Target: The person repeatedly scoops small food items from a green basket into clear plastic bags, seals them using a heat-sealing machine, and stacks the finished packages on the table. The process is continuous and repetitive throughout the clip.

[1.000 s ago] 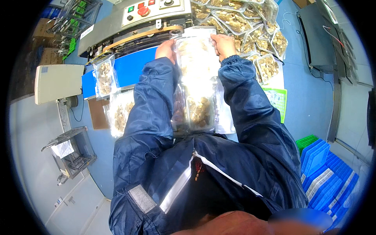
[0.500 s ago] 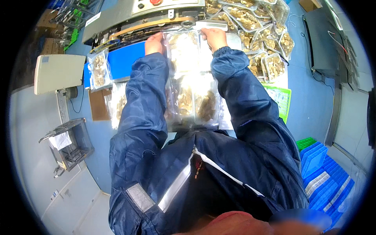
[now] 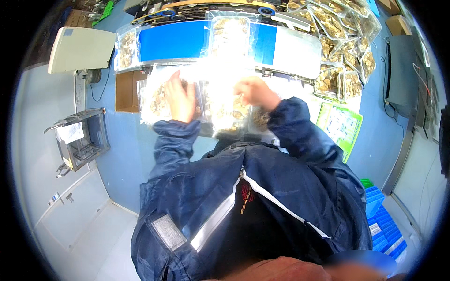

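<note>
Several clear plastic packs of brown, mushroom-like dried pieces lie before me, partly washed out by glare. My left hand (image 3: 180, 99) rests over the left pack (image 3: 158, 100), its fingers stretched out. Above the middle pack (image 3: 229, 114) is my right hand (image 3: 258, 92), fingers bent and blurred in the bright light; I cannot make out whether it holds anything. Beyond them, another clear pack (image 3: 230, 35) lies across the blue conveyor belt (image 3: 173, 40) of a sealing machine, touched by neither hand. One more pack (image 3: 126, 50) sits at the belt's left end.
Many filled packs (image 3: 344, 51) are heaped at the far right. A green-rimmed basket (image 3: 341, 126) stands right of my forearm. Blue crates (image 3: 384, 225) are stacked at the lower right. On the left are a beige panel (image 3: 82, 49), a cardboard box (image 3: 125, 93) and a metal stand (image 3: 84, 138).
Both hands have let go of the pack at the machine and drawn back toward me. That pack now lies on the belt. The view has shifted, showing more of the belt.
</note>
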`<state>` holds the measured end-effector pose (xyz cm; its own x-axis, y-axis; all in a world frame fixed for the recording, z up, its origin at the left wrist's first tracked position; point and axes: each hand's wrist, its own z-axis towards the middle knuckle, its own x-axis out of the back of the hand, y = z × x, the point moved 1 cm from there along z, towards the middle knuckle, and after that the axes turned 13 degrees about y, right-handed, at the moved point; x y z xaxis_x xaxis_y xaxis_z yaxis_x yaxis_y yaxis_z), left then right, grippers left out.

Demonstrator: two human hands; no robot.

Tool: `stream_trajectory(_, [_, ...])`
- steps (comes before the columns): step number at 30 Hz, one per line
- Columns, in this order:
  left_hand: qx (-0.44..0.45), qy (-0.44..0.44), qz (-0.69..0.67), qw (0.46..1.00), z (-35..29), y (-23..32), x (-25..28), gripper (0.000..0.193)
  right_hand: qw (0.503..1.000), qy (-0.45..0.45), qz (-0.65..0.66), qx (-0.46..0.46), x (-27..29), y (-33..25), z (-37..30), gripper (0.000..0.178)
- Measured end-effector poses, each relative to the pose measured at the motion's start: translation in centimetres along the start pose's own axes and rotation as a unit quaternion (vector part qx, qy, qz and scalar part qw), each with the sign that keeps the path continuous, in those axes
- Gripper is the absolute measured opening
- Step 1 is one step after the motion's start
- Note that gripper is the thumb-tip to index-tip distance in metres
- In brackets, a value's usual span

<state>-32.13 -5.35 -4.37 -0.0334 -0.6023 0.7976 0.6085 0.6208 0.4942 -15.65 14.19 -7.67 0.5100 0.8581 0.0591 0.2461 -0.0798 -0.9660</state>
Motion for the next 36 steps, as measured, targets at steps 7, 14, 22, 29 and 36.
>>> stream_trajectory(7, [0.015,0.023,-0.056,0.998,-6.0,1.2,-1.6,0.048,0.968,0.06,0.144,-0.197,-8.1,-0.6,1.1,0.035])
stream_trajectory(14, [0.259,0.057,-0.377,0.887,-6.2,1.4,1.7,0.056,0.991,-0.018,0.119,-0.051,-2.8,-3.5,-3.3,0.024])
stream_trajectory(22, [0.302,-0.127,-0.447,0.832,-0.7,9.0,1.2,0.022,0.978,0.128,0.161,-0.032,5.0,-6.7,-3.9,0.021])
stream_trajectory(29, [0.407,-0.136,-0.586,0.687,3.3,14.1,-8.7,0.018,0.919,0.282,0.272,-0.038,12.8,-3.7,-2.0,0.022])
stream_trajectory(36, [0.418,-0.187,-0.523,0.719,7.7,19.1,-17.5,0.021,0.909,0.362,0.182,-0.097,19.7,-2.1,0.5,0.025])
